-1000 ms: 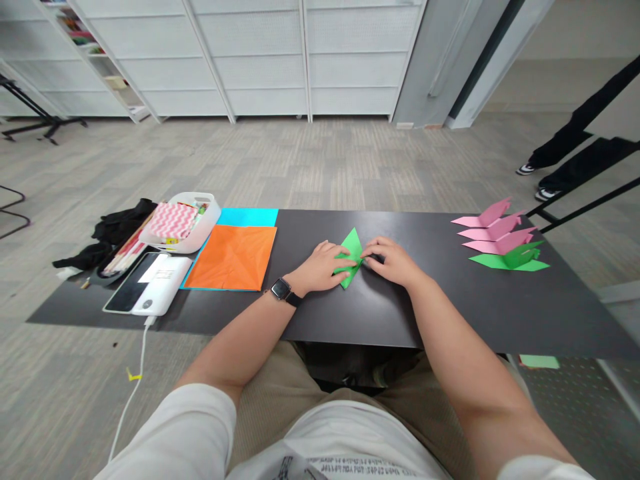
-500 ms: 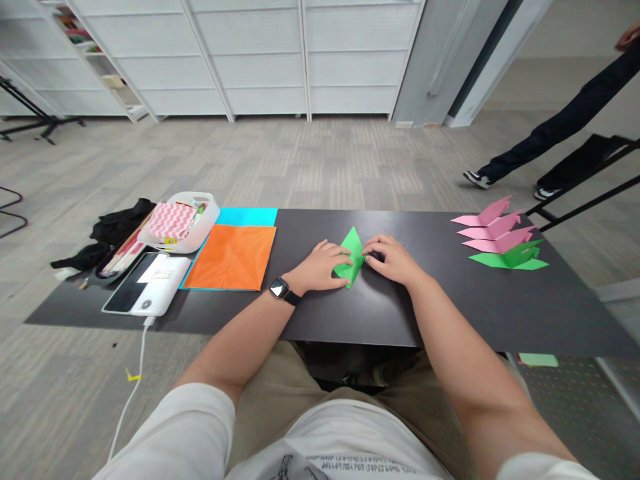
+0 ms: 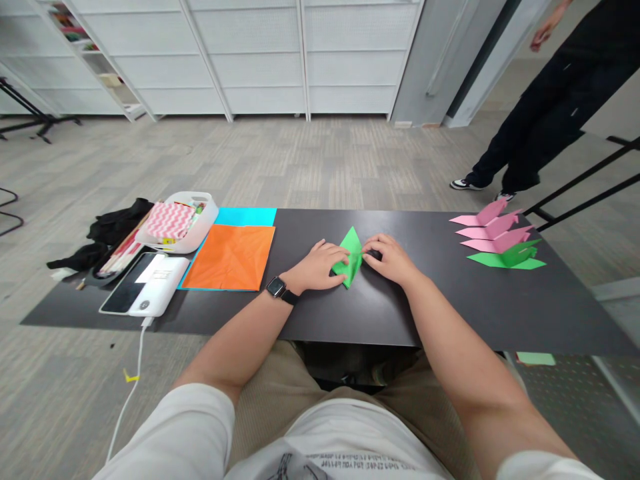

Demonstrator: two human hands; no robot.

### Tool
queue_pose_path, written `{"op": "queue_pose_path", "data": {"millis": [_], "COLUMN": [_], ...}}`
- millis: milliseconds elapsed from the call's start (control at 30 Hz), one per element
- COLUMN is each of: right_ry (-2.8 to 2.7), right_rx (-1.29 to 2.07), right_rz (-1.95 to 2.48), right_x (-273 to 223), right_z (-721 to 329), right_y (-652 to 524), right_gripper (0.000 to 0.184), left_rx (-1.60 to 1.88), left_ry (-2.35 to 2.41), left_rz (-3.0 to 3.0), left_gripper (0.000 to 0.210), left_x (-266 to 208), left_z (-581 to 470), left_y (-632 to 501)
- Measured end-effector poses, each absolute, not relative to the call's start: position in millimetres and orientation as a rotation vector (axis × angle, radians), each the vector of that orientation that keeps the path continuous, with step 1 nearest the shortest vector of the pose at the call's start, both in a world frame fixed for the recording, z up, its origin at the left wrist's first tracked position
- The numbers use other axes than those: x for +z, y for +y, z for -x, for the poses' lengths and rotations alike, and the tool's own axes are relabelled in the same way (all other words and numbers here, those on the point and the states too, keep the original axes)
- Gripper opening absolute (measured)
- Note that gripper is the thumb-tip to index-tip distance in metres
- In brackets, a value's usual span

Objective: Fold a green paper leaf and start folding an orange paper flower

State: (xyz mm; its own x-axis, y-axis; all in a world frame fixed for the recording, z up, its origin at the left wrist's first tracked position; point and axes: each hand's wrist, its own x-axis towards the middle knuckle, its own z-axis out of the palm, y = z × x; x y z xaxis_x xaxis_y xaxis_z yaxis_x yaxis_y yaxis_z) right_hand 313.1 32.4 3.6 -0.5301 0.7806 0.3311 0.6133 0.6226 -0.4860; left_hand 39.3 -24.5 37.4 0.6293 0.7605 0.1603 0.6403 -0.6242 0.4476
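Folded green paper — between left hand and right hand

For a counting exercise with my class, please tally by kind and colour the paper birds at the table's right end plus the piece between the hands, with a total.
Pink paper birds: 3
Green paper bird: 1
Green folded piece: 1
Total: 5

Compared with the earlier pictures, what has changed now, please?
The other person's legs moved leftward, nearer the table. The left hand's fingers drew slightly left, uncovering more of the green paper. The right hand stayed at its right edge; the orange sheet and pink folded figures stayed put.
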Motion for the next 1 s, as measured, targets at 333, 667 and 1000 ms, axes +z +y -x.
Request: {"op": "queue_pose_path", "data": {"millis": [333, 667, 1000], "right_ry": [-2.306, -2.306, -2.293], "right_rx": [0.391, 0.322, 0.306], "right_rz": [1.150, 1.240, 1.253], "right_x": [-1, -3, -5], "right_z": [-309, -299, -297], "right_y": [31, 28, 28], "right_gripper": [0.008, 0.005, 0.006], "left_rx": [0.506, 0.581, 0.572], "left_ry": [1.101, 1.211, 1.244], "left_rz": [-2.501, -2.409, -2.414], "left_gripper": [0.014, 0.020, 0.019], "left_x": [32, 30, 31], "left_z": [-40, -51, -54], "left_y": [-19, -20, -23]}}
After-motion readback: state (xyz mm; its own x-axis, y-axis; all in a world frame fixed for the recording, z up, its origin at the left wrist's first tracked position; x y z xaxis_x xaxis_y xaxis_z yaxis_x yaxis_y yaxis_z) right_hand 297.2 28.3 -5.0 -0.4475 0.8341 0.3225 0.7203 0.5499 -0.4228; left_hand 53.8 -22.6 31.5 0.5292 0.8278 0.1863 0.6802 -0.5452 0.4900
